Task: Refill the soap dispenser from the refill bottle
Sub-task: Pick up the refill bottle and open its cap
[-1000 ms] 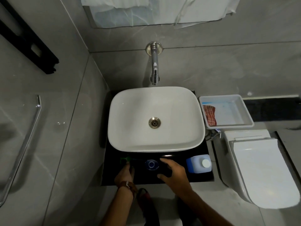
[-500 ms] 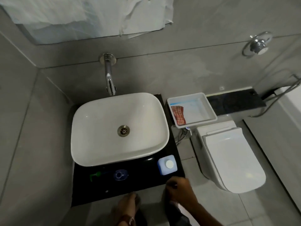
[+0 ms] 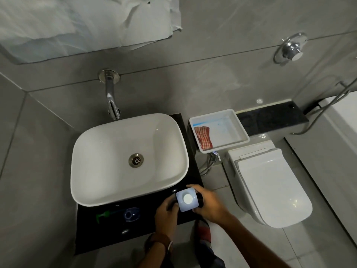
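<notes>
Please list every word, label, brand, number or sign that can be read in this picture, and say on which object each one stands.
None can be read.
Refill bottle: seen from above between both hands, it shows only its white cap; any label is hidden.
Soap dispenser: too dark and blurred to show print.
White tray: blue marks inside, not readable as text.

— What is worn on the arms?
— Both forearms are bare, no sleeves showing. The left wrist, at the lower middle of the frame, carries a watch (image 3: 163, 241) on a brown strap with a metal edge.
— Anything else?
— Below the arms, 1 patch of patterned clothing (image 3: 204, 236), reddish with dark stripes.
</notes>
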Demonstrator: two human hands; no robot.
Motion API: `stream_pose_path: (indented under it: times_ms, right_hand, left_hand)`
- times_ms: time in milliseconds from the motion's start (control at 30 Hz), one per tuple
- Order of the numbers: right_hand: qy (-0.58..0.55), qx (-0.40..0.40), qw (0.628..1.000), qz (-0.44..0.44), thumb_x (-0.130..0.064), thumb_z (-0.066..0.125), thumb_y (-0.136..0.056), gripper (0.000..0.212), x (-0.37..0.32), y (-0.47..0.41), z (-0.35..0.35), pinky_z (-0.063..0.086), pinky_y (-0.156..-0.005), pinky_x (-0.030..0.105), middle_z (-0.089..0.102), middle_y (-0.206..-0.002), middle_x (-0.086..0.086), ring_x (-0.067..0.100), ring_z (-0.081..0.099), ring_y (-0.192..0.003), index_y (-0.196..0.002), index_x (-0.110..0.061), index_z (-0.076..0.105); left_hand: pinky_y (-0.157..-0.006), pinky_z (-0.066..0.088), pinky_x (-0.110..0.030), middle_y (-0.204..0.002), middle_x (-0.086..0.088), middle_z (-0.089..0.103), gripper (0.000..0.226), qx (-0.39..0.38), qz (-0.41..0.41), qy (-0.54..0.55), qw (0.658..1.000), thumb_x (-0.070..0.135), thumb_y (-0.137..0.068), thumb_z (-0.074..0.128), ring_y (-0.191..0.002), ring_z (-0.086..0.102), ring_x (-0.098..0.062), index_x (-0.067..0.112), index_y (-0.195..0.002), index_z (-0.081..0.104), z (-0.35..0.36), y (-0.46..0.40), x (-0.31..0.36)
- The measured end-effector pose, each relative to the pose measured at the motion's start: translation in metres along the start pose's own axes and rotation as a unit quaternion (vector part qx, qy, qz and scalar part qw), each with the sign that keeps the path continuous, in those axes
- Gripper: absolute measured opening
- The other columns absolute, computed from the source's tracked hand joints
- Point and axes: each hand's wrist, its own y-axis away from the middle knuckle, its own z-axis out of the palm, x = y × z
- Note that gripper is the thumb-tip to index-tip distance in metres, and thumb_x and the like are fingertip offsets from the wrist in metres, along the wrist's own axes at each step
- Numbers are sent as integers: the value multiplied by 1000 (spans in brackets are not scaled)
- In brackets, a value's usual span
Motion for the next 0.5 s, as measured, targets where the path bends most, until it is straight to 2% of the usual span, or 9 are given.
stream_pose_path:
  times_ms: [67,100,233,333,400,500]
  right_hand:
    - [-16,2,1000,3,-17,90,-73,73,-1,-1,-1,54,-98,15,70,-124,-21,-3,66,-118,-130,-50,58]
    - [-18,5,1000,4,-19,90,-71,71,-2,0,-1,55,-96,15,71,-121,-23,-3,67,-116,-127,-50,60]
    - [-25,19,999,-5,-20,92,-66,75,-8,6,-6,60,-98,28,71,-123,-23,0,68,-118,-132,-40,62]
    - [-49,39,998,-16,-22,95,-64,79,-29,10,-21,59,-102,39,73,-125,-17,3,69,-120,-136,-33,63]
    - [-63,52,996,-33,-25,97,-64,80,-57,8,-37,59,-104,38,74,-126,-15,6,70,-120,-137,-31,64]
    - [-73,74,992,-70,-26,99,-62,82,-116,4,-69,59,-101,29,76,-123,-18,4,72,-115,-136,-34,65]
  left_hand:
    - [-91,58,-43,-108,8,75,29,0,1,0,1000,10,-88,65,-102,69,-12,32,-106,74,0,0,1]
    - [-92,58,-43,-108,7,75,29,-2,3,-4,1000,10,-88,64,-102,69,-13,31,-106,74,-1,0,2]
    - [-96,56,-44,-115,3,73,31,-20,33,-28,999,9,-90,62,-109,67,-17,28,-113,73,-6,9,16]
    - [-97,55,-39,-114,8,73,29,-22,94,-31,995,9,-92,63,-111,66,-11,29,-111,73,-21,19,40]
    - [-96,55,-31,-117,9,72,30,-3,154,-20,988,9,-94,63,-110,66,-5,31,-112,71,-34,25,67]
    - [-90,51,-12,-129,13,66,36,2,254,16,967,15,-97,62,-116,62,1,37,-125,62,-59,32,127]
